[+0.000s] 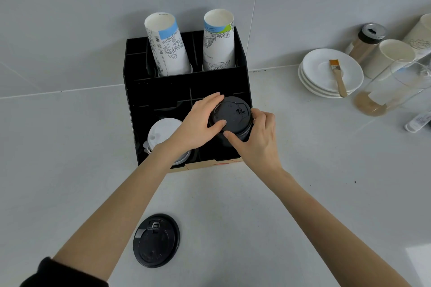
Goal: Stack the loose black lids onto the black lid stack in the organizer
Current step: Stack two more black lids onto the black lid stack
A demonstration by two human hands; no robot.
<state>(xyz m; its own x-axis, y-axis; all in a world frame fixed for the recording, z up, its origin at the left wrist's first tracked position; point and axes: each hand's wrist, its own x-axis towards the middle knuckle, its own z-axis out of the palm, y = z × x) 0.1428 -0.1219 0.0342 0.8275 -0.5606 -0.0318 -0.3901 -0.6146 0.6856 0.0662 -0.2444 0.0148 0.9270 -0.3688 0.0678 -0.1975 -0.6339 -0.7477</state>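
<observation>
Both your hands are on the black lid stack [231, 116], which stands in the front right compartment of the black organizer [149, 100]; the organizer sits at the back edge of the countertop [303, 193], against the wall. Your left hand [198, 123] reaches across from the left, fingers curved over the far rim of the top lid and the thumb pressed on its upper face; your right hand [256, 137] cups the stack from the near right, thumb against the front edge and fingers wrapped round the side. Neither hand is fully shut; each is half-closed about the lids, gripping or steadying them; whether the top lid is fully seated on those beneath it cannot be told from here.

As to progress, I judge that you are in the middle of it; the top lid looks placed or nearly so, and you seem to be pressing it home and squaring the pile. One loose black lid [156, 240] lies flat on the countertop near the front edge, well apart from the organizer and below your left forearm; nothing touches it, so that one is yet to be picked up and added. No other loose black lid shows in view.

The white lids [163, 130] occupy the front left compartment, partly hidden by your left wrist; two paper cup stacks [219, 42] stand in the rear compartments; leave these alone.
</observation>
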